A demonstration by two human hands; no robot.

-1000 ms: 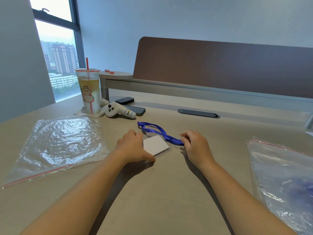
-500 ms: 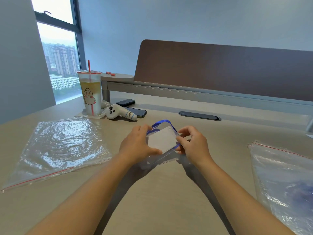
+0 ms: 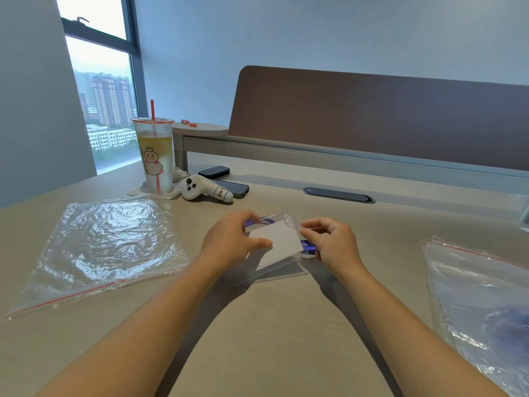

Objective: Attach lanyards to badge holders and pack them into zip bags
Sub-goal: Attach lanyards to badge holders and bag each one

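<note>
My left hand (image 3: 232, 242) and right hand (image 3: 333, 243) both grip the badge holder (image 3: 282, 239) above the counter (image 3: 272, 325); the blue lanyard (image 3: 307, 246) seems tucked behind.

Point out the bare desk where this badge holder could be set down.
Bare desk lies near the person, between the left zip bag and right zip bag. Another patch runs right of the phone. It is crowded around the cup.
</note>
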